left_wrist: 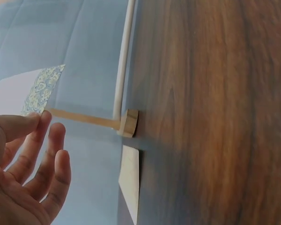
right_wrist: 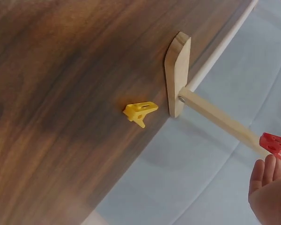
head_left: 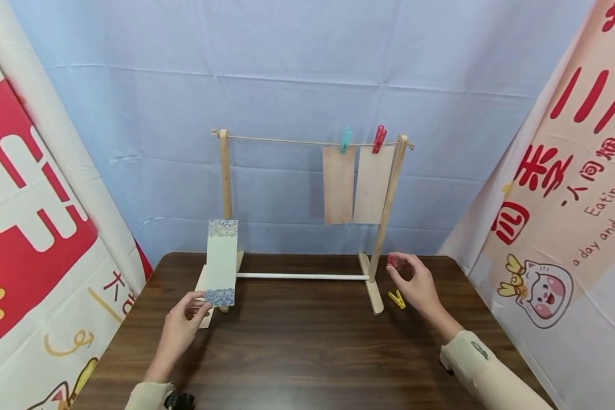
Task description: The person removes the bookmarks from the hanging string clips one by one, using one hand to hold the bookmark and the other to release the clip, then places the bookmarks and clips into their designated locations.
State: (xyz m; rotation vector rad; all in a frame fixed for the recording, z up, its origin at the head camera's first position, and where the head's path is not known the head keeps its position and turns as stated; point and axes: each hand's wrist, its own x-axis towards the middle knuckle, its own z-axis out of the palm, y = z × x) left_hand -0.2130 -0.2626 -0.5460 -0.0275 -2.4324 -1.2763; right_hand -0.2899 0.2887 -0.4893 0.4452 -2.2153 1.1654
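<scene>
My left hand [head_left: 181, 323] pinches the lower corner of a pale paper card [head_left: 221, 256] with blue patterned bands at both ends, held upright before the rack's left post. In the left wrist view, thumb and fingertips meet at the card's patterned band [left_wrist: 43, 89]. A red clothespin [right_wrist: 275, 146] is held in the fingers of my right hand [head_left: 415, 283], just right of the rack's right foot. Below that hand a yellow clothespin [head_left: 397, 299] lies on the table. Another cream card [head_left: 205, 324] rests on the table behind my left hand, partly covered.
A wooden rack [head_left: 389, 210] stands at the table's back with a string [head_left: 277, 140] between its posts. Two cards hang at the string's right end, a pinkish one [head_left: 338, 188] under a teal clothespin [head_left: 346, 139], a whitish one [head_left: 374, 185] under a red clothespin [head_left: 379, 139].
</scene>
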